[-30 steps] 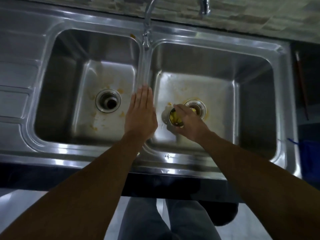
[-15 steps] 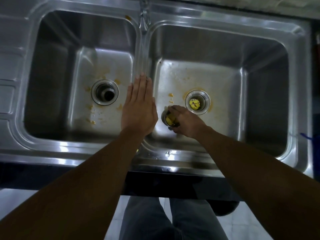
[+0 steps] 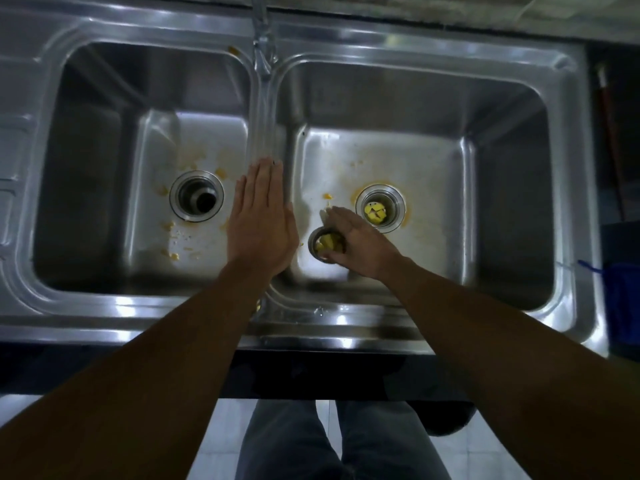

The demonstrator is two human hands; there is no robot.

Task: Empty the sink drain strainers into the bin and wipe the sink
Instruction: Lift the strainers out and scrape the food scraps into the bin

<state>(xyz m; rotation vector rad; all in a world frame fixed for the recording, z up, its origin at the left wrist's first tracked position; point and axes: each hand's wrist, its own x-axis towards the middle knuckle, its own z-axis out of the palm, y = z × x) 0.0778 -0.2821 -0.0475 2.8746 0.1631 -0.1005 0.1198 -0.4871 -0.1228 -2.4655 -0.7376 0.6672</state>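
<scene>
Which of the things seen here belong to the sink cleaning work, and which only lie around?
For the job: round metal strainer cup with yellow scraps, held by the right hand; right drain holding yellow scraps; yellow crumbs on left basin floor; stainless steel double sink.
Lying about: blue object at right edge; thin reddish stick beside sink.

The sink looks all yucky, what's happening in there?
A person is cleaning out a double steel sink. Their right hand holds a drain strainer full of yellow food scraps, just beside the right drain, where more yellow bits sit. Their left hand is flat, fingers straight, over the divider between the basins. Loose crumbs dot both basin floors.
</scene>
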